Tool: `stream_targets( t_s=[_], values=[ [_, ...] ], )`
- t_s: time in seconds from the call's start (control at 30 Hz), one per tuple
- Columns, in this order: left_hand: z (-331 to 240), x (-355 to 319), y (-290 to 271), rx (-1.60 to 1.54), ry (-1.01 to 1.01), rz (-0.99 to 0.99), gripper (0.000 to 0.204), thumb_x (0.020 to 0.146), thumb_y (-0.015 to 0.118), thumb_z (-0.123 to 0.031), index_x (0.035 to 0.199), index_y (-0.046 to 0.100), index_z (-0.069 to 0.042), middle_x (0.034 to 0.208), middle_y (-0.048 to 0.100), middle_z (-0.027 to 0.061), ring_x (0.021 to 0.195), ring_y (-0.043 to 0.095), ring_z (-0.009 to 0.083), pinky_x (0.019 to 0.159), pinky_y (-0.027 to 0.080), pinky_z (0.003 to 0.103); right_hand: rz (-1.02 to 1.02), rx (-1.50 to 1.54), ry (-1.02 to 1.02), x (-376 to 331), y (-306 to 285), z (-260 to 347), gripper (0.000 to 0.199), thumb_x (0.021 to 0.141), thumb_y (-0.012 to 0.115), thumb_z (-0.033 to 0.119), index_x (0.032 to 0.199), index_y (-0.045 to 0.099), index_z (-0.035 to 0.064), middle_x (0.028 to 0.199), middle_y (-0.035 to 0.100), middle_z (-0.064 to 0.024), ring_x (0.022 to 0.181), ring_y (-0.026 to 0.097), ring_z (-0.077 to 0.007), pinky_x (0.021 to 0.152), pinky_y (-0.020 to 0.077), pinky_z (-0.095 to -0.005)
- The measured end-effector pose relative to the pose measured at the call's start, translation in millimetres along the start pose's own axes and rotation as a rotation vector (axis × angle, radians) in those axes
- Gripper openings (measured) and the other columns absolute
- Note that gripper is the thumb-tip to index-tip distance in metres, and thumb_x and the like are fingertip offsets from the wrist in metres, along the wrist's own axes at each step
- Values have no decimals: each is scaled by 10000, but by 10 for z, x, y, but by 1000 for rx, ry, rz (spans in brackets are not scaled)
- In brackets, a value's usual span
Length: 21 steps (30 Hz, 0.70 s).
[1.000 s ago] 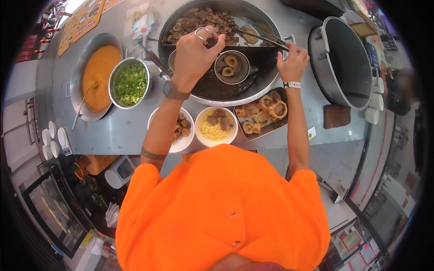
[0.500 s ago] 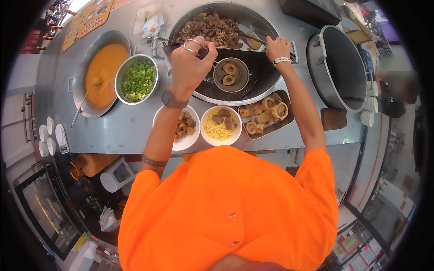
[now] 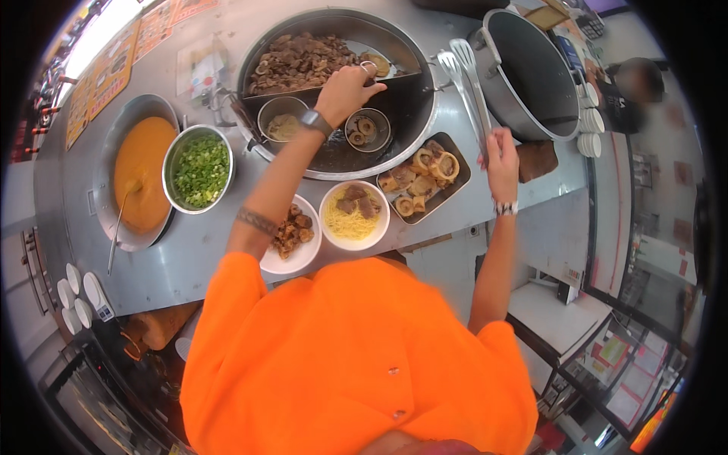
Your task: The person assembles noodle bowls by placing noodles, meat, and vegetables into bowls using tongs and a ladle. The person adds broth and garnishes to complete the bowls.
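My left hand (image 3: 347, 92) is closed round the handle of a strainer basket (image 3: 368, 130), whose looped end shows above my fingers. Two ring-shaped bone slices (image 3: 363, 130) lie inside that basket, over the dark half of a large divided pot (image 3: 413, 144). A second strainer (image 3: 283, 120) with pale contents hangs at the pot's left. My right hand (image 3: 501, 155) grips long metal tongs (image 3: 469, 87), which point away from me between the pot and a tall stockpot. Near it stands a metal tray (image 3: 413, 218) of marrow bones (image 3: 426, 180).
A bowl of yellow noodles with meat (image 3: 354, 217) and a bowl of browned chunks (image 3: 292, 235) stand at the front edge. To the left are chopped green onions (image 3: 201, 171) and a pan of orange sauce (image 3: 144, 171). The stockpot (image 3: 525, 72) stands at the right.
My right hand has left the pot's far right edge and come nearer, now with tongs in it. My left hand has moved right, uncovering the second strainer. The whole view has turned.
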<state>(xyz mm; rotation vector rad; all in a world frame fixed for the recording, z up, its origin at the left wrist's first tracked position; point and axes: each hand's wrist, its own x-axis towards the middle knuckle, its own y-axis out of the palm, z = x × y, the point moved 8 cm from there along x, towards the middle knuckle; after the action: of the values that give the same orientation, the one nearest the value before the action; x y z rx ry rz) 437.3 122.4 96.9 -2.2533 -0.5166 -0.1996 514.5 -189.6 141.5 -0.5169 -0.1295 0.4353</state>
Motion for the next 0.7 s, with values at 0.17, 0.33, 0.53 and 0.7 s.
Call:
stream_targets(
  t_s=[0.17,0.33,0.53,0.7],
  values=[
    [398,74,628,-32,29,250,298,820,753,-305,910,685,-29,823,693,176,803,671,364,731,523,434,-79,207,204,-1035,-173,-448,225,1042,476,243,1078,528,27,885,609,-45,624,558,-76,525,430,-220],
    [476,111,849,33,21,269,335,796,774,-296,968,676,-27,903,707,186,904,674,381,801,531,450,-185,205,317,-1646,-151,-496,239,1040,473,253,1046,566,32,842,609,-23,639,558,-67,548,438,-216],
    [590,98,800,111,-106,194,356,790,782,-308,959,677,-12,878,699,217,879,676,397,781,537,460,-159,184,334,-1833,-32,-375,232,1027,491,232,1037,592,23,908,638,-16,681,568,-62,587,451,-222],
    [685,-10,619,192,-226,130,391,841,734,-361,897,691,23,856,686,258,840,674,425,749,542,480,-174,182,291,-1835,61,-338,275,1037,486,280,1005,596,31,748,588,3,646,560,-59,556,429,-219]
  ],
)
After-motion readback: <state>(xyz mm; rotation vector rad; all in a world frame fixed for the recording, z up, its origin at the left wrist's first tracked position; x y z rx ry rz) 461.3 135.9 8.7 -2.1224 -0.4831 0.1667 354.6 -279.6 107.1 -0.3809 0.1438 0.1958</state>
